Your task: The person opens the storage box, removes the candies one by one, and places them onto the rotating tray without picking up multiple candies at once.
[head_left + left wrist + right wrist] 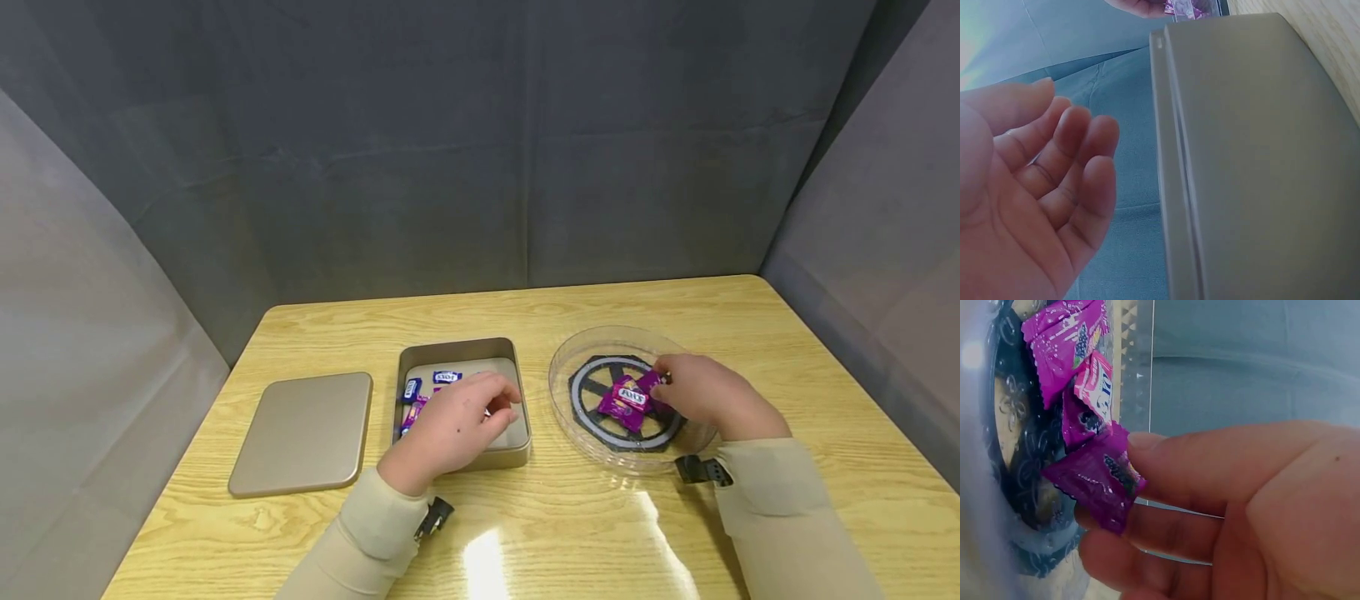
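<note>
Between the thumb and fingers of my right hand (708, 390) is a purple wrapped candy (1094, 478), pinched inside the round clear dish (557, 392). More purple candies (625, 402) lie together in the dish, beside and under the held one. Over the square metal tin (513, 458) hovers my left hand (459, 421), its fingers loosely bent with nothing between them in the left wrist view. Several blue and purple wrapped candies (447, 377) lie in the tin, partly hidden by that hand.
A flat square metal lid (306, 433) lies on the wooden table (555, 533) left of the tin. Beneath or within the clear dish shows a dark, wheel-shaped ring (592, 429). Grey cloth (480, 167) hangs behind the table.
</note>
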`<state>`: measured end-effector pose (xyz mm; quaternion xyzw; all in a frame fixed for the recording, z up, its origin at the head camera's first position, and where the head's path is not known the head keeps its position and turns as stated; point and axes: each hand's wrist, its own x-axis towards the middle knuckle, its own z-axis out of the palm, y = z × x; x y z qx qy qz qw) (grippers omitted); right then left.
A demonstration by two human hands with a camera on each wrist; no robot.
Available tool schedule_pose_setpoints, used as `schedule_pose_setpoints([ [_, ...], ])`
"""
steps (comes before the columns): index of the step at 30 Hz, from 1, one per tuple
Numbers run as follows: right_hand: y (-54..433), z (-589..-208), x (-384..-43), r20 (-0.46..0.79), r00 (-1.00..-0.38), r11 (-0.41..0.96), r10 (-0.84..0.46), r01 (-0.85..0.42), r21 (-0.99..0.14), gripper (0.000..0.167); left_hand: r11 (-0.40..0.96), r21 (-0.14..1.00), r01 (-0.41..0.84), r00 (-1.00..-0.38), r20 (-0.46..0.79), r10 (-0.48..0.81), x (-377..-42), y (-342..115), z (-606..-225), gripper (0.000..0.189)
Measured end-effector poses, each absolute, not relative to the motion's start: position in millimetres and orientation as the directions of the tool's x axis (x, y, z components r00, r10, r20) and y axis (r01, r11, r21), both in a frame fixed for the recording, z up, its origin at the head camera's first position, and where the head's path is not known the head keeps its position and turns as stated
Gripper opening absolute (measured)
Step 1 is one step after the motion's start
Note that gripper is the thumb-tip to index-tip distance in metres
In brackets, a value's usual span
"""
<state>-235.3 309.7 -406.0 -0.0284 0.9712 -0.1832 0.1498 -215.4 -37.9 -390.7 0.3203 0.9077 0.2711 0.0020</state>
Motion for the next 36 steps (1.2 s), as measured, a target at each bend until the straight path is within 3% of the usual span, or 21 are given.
schedule_pose_setpoints([
  [12, 307, -393, -229, -0.253, -0.961, 0.931, -0.114, -0.015, -0.365, 0.052, 0.666, 0.482, 0.569, -0.803, 0.152, 0.576, -218, -43, -392, 0.010],
  [22, 281, -383, -221, -0.140, -0.957, 0.900, -0.252, -0.179, -0.398, 0.041, 0.711, 0.488, 0.506, -0.839, 0.088, 0.536, -225, -57, -388, 0.010],
  [28, 266, -382, -217, -0.071, -0.938, 0.877, -0.338, -0.287, -0.385, 0.037, 0.769, 0.422, 0.481, -0.862, 0.067, 0.503, -233, -71, -385, 0.011],
  [36, 259, -379, -214, -0.042, -0.931, 0.865, -0.363, -0.320, -0.386, 0.035, 0.855, 0.342, 0.389, -0.899, -0.062, 0.434, -240, -85, -387, 0.025],
])
